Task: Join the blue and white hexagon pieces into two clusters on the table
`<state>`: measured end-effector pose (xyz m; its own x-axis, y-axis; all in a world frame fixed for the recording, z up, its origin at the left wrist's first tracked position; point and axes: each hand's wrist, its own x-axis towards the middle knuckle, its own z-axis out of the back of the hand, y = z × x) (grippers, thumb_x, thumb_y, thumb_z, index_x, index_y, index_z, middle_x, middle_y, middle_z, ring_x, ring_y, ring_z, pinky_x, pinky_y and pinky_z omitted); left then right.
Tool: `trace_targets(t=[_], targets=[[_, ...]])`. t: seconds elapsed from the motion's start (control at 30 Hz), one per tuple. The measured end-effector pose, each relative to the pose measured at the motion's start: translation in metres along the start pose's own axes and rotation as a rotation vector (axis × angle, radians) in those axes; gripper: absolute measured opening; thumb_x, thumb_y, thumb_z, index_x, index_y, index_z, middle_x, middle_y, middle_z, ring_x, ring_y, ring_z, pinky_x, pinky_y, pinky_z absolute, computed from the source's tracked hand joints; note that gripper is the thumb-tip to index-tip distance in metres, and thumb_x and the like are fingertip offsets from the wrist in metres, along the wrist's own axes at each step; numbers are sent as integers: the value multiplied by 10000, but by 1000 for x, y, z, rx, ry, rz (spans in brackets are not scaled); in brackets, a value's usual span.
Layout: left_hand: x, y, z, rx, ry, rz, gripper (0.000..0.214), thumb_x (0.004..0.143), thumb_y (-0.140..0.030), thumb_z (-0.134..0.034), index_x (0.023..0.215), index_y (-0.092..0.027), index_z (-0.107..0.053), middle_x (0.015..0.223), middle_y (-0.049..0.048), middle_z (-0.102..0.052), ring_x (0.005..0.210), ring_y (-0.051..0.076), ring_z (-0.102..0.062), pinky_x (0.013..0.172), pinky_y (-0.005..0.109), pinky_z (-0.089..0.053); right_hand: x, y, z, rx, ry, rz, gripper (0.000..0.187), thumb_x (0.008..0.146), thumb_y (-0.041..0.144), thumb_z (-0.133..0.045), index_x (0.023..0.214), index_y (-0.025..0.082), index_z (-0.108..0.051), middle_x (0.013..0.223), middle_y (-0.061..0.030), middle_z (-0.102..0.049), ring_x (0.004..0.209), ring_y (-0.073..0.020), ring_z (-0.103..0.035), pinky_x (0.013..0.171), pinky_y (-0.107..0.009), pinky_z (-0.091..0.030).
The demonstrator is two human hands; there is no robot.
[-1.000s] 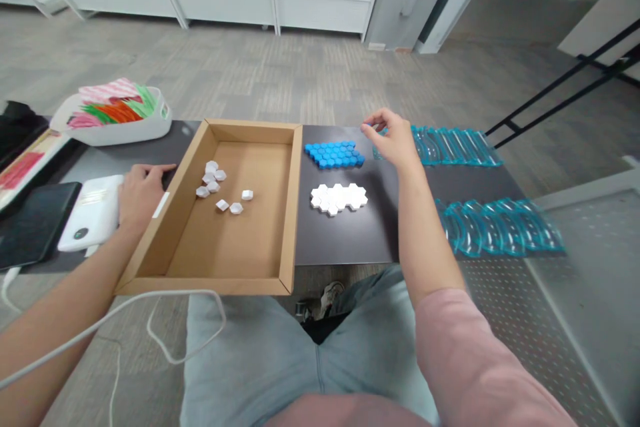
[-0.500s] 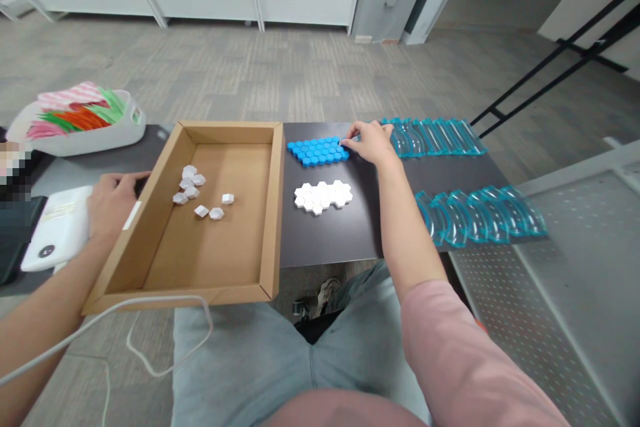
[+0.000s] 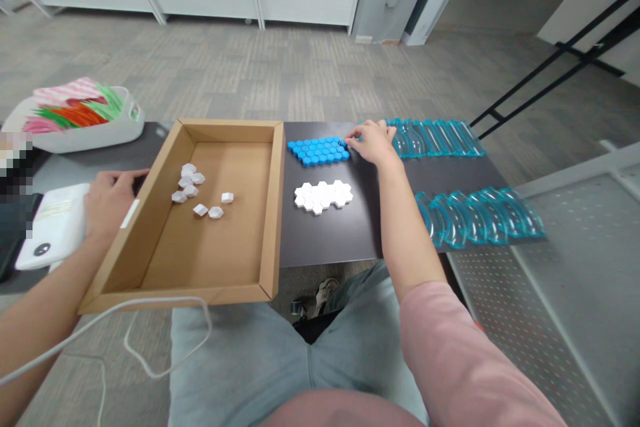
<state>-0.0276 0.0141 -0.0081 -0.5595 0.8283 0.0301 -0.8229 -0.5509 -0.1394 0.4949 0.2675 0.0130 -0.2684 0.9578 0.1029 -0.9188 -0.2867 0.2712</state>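
Far left, white plastic basket [image 3: 90,139] with pink, green and orange stuff inside, contents too muddled to name; nearer, a white power-bank-like device [image 3: 53,223] flat on the tabletop [image 3: 335,240]. Left hand [image 3: 111,203] rests between that device and the cardboard tray [image 3: 275,213], fingers over a small dark object [image 3: 140,181], mostly hidden; can't tell if it's gripped or just touched. Tray has loose white faceted pieces [image 3: 215,213] toward its left and middle, some bunched, a few apart. Right of the tray, blue hexagonal tiles [image 3: 320,151] lie packed edge to edge in a slanted block on the far part of the tabletop; white hexagonal tiles [image 3: 323,196] sit nearer the person in a smaller, ragged-edged patch, clear of the blue. Right hand [image 3: 373,140] is at the blue block's right end, thumb and index nearly together, other fingers bent; seems to touch the end tile, pinch itself too small to confirm. Step in hand looks like seating or adjusting that end tile. Next move calls for a light fingertip touch, tile flush, neighbours not nudged. Far right, clear teal curved pieces [image 3: 440,138] overlap in a far row, more [image 3: 480,217] in a near one.
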Motion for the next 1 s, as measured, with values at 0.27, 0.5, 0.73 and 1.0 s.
trace_targets(t=[0.27,0.5,0.73,1.0], targets=[[-1,0,0,-10,-14,6,789,1051,-574,-402,1708,-247,-691,1495,205,-647,1514,444,-570,1372,569,-465,4,-4,-4,2,5,5,187,1142,393,-791,1154,285,-943,1306,-180,-798,1371,-492,-586,1123,-617,-365],[-1,-2,1,-22,-24,-4,740,1070,-489,-420,1694,-216,-709,1511,217,-641,1505,432,-579,1361,555,-468,4,-2,-5,15,9,-10,172,1143,371,-790,1172,283,-935,1296,-172,-803,1382,-490,-594,1135,-629,-366],[-3,-3,3,10,-2,0,743,1081,-456,-434,1721,-181,-694,1578,239,-620,1517,444,-581,1340,549,-476,5,-5,-9,25,-9,4,205,1133,413,-796,1124,259,-932,1258,-183,-805,1355,-491,-596,1112,-619,-375],[-2,-4,1,24,-2,-11,751,1122,-484,-355,1713,-174,-701,1542,235,-641,1494,423,-583,1330,544,-484,5,-5,-10,-3,3,6,242,1150,434,-756,1144,257,-921,1256,-170,-817,1345,-469,-604,1096,-589,-377]])
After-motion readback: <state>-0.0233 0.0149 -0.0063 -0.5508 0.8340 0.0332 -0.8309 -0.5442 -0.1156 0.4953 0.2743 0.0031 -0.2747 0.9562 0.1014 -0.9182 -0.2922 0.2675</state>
